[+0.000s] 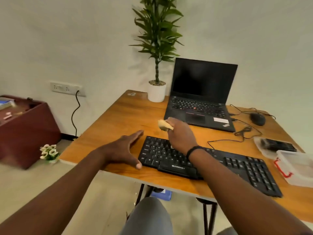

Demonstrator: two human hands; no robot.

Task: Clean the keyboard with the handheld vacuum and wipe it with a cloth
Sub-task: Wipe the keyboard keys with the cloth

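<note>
A black keyboard (237,167) lies slanted across the near part of the wooden table (128,114). My right hand (181,134) hovers over the keyboard's left half, closed around a crumpled yellowish cloth (164,125) that sticks out past my fingers. My left hand (123,150) rests flat on the table just left of the keyboard, fingers stretched out, thumb near the keyboard's left end. No handheld vacuum is in view.
An open black laptop (201,97) stands behind the keyboard, with a potted plant (156,89) to its left. A black mouse (257,118) and cables lie at the right. Clear plastic containers (294,167) sit at the table's right edge. A maroon cabinet (25,129) stands at the left.
</note>
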